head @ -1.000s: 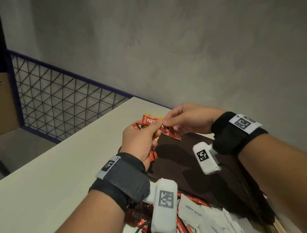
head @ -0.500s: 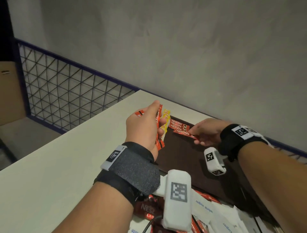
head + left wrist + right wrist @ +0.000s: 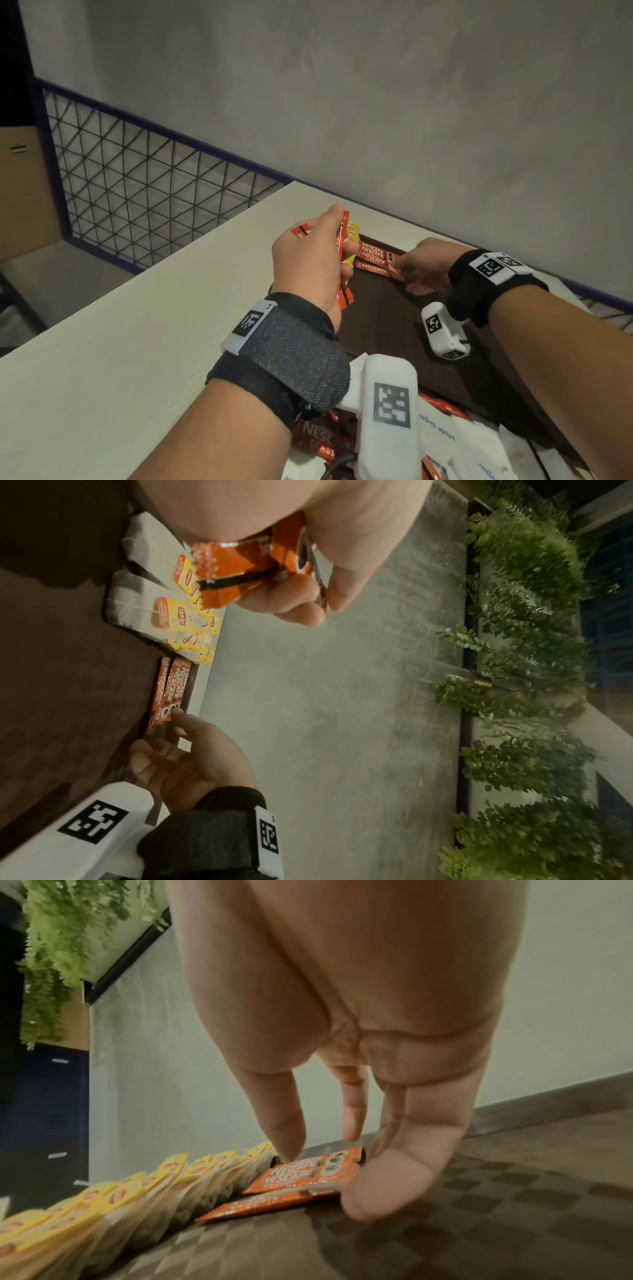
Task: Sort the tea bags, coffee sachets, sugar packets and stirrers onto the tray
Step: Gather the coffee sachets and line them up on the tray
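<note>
Since a second ago the right hand [image 3: 423,269] has dropped from the left hand's [image 3: 308,263] gripped bunch of coffee sachets [image 3: 342,260] and, fingers straight, touches three sachets [image 3: 375,258] on the tray [image 3: 394,325].

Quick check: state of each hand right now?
Left hand: grips a bunch of coffee sachets.
Right hand: open, fingertips on the sachets on the tray.

Black wrist straps [image 3: 287,356] carry white camera pods [image 3: 388,418] (square-coded markers).
</note>
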`<state>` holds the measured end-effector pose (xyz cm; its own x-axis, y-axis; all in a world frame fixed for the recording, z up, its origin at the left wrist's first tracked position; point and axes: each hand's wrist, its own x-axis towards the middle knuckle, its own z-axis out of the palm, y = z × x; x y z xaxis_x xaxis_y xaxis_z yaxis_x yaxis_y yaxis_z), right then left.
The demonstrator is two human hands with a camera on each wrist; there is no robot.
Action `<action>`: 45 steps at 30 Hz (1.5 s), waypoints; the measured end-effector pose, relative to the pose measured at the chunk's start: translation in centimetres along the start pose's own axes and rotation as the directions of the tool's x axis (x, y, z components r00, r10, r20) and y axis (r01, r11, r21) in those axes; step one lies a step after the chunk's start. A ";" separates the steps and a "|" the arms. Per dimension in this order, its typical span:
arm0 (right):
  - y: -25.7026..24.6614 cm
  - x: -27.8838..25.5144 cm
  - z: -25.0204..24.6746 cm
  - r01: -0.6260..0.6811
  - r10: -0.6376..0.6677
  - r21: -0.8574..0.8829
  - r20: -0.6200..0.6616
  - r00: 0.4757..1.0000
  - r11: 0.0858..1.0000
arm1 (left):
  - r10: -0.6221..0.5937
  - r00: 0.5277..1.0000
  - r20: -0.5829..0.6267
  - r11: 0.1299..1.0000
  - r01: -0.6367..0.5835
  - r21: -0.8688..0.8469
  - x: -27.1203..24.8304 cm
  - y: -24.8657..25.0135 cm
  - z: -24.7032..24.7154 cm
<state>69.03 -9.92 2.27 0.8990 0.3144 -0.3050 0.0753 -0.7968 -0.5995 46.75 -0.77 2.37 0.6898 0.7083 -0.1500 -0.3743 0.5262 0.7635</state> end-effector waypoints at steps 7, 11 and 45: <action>-0.6 -0.2 0.9 0.033 -0.030 -0.165 0.020 0.999 0.986 | 0.001 1.000 0.000 1.000 -0.001 0.015 0.0 -0.1 0.1; -1.2 0.2 1.5 0.028 -0.029 -0.205 0.001 1.000 0.978 | -0.002 1.000 -0.004 1.000 0.002 0.010 0.1 -0.2 0.0; -2.3 -10.3 -2.9 0.258 -0.264 0.225 -0.001 0.965 0.940 | -0.105 0.969 0.225 0.992 0.118 -0.046 -0.7 -0.2 -0.1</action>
<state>60.80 -12.83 8.89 0.8478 0.5129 -0.1349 0.2053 -0.5518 -0.8083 46.29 -1.34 2.26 0.8468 0.5251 -0.0847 -0.3181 0.6275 0.7106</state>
